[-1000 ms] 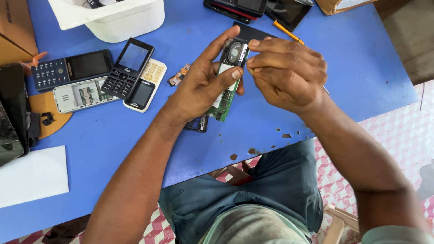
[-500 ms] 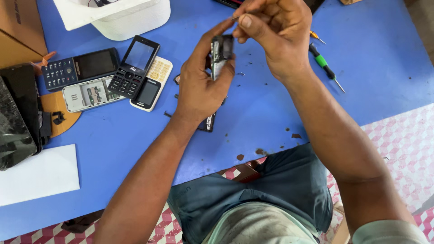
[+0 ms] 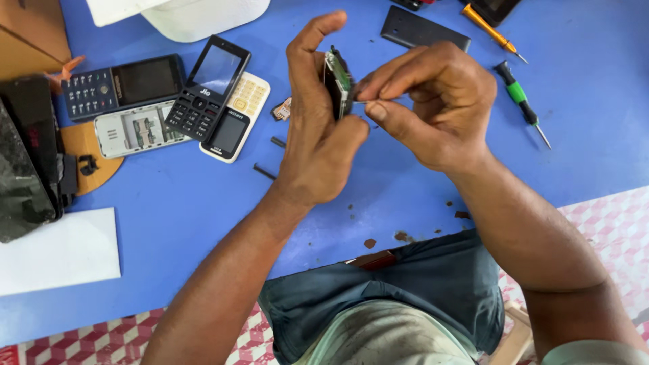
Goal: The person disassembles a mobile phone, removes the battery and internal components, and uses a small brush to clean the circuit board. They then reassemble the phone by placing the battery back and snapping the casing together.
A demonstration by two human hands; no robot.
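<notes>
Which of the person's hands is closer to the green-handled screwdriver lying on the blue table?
Right. The right hand is just beside the green-handled screwdriver, not touching it; the left hand is farther off, holding a circuit board.

circuit board (image 3: 337, 81) turned edge-on, right hand (image 3: 426, 101) lowered

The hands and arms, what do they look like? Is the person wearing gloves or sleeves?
No gloves. The left hand and right hand are bare, with no rings, and both forearms are bare, with no watch. A pale sleeve edge shows only at the right upper arm.
</notes>
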